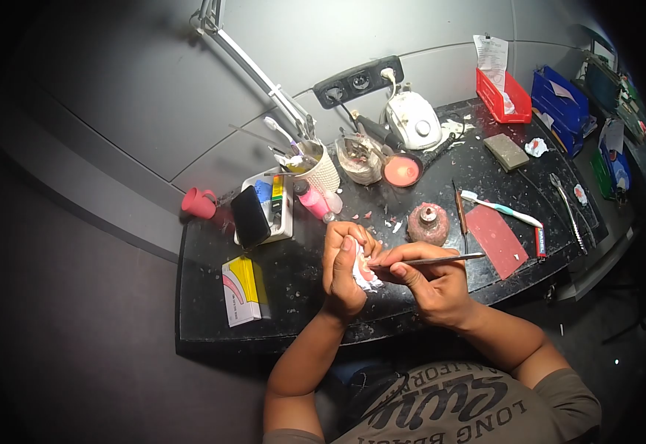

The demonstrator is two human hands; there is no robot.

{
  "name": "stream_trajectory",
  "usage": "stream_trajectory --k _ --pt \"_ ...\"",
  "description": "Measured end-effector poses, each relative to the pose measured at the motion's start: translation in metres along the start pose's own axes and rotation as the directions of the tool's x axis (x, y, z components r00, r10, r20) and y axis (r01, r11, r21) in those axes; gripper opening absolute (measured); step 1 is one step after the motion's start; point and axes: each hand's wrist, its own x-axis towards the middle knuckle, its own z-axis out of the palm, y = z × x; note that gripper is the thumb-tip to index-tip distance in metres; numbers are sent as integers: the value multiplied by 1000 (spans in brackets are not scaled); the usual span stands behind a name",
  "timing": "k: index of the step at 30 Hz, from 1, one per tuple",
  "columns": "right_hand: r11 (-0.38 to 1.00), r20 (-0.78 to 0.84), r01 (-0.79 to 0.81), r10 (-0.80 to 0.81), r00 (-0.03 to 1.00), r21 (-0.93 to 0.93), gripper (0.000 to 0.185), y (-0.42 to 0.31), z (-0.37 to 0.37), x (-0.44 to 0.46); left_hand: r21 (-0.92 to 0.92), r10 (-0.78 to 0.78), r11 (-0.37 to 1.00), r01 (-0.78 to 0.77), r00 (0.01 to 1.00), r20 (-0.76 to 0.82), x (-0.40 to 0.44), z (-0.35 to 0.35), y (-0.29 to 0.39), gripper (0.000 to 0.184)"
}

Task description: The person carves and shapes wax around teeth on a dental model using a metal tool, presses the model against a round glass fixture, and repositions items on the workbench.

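My left hand (343,272) is wrapped round a white plaster dental cast (371,284) with pink wax on it, above the front of the bench. Pinched in my right hand (435,290) is a slim metal wax carver (441,260). Its shaft points to the right, and its working end meets the cast, where fingers partly hide it. Just behind my hands stands a round, pink-stained spirit lamp (428,226). A pink wax sheet (497,243) lies to the right of it, beside a brown-handled tool (460,211).
A toothbrush (504,209) lies across the wax sheet. At left are a wax box (243,300), a phone (250,217) leaning on a white tray (286,214), and a pink mug (199,203). Behind stand a tool cup (321,176), a pink-filled bowl (402,171) and a red bin (502,103).
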Motion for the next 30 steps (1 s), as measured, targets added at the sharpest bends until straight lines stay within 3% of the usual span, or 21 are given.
stream_trajectory --k 2,8,13,19,25,27,30 --pt "994 39 46 -42 998 -101 13 1 -3 1 -34 -25 999 25 1000 2 0 1 2 21" --pt "1000 89 -15 17 996 -25 14 -2 -10 3 -45 -65 997 66 998 6 4 7 4 22" --pt "971 44 -125 119 992 202 16 -1 -7 6 -38 -77 996 78 997 31 6 5 5 23" --pt "985 84 -121 111 990 123 16 0 -8 4 -58 -111 992 110 994 -13 6 9 8 22" --pt "967 120 -188 169 978 174 16 -2 -15 6 -51 -113 992 114 993 19 5 3 5 24" --pt "959 123 -204 182 976 197 16 -4 -16 7 -139 -112 981 133 982 153 6 -2 5 24" --pt "951 111 -210 189 976 226 16 -6 -17 9 -106 -131 984 139 988 79 7 5 7 26"
